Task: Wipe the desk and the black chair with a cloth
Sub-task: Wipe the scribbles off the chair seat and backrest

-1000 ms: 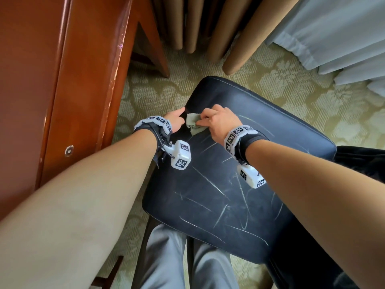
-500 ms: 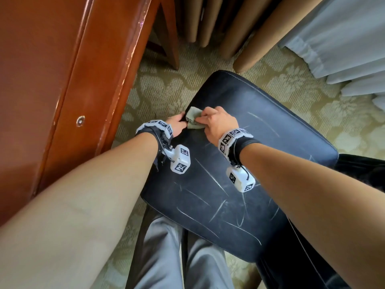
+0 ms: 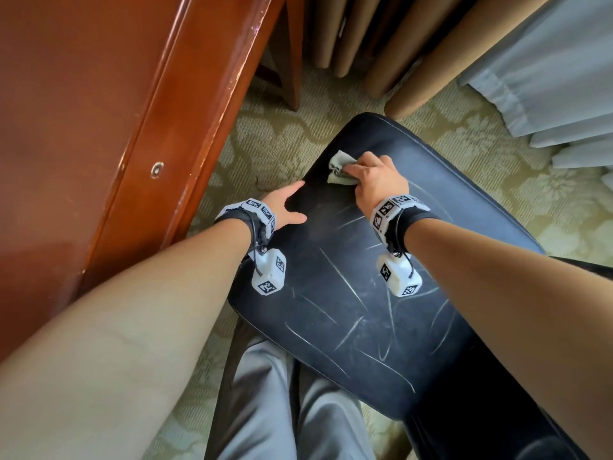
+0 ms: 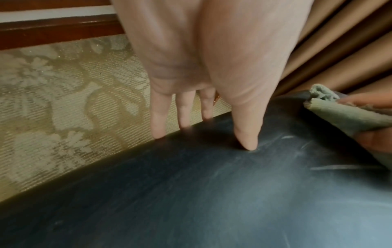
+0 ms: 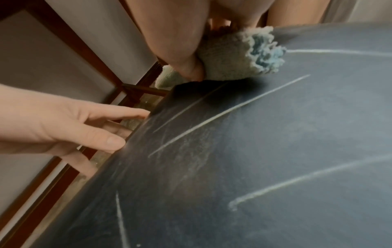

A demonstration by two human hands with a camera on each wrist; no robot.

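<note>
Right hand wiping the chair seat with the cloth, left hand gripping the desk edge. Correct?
Not quite. The left hand rests open on the black chair seat edge, not the desk, per the head view. The right hand does hold the cloth on the seat.

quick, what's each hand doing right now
Left hand: open, straight fingers resting on the edge of the black chair.
Right hand: grips the cloth against the seat.
</note>
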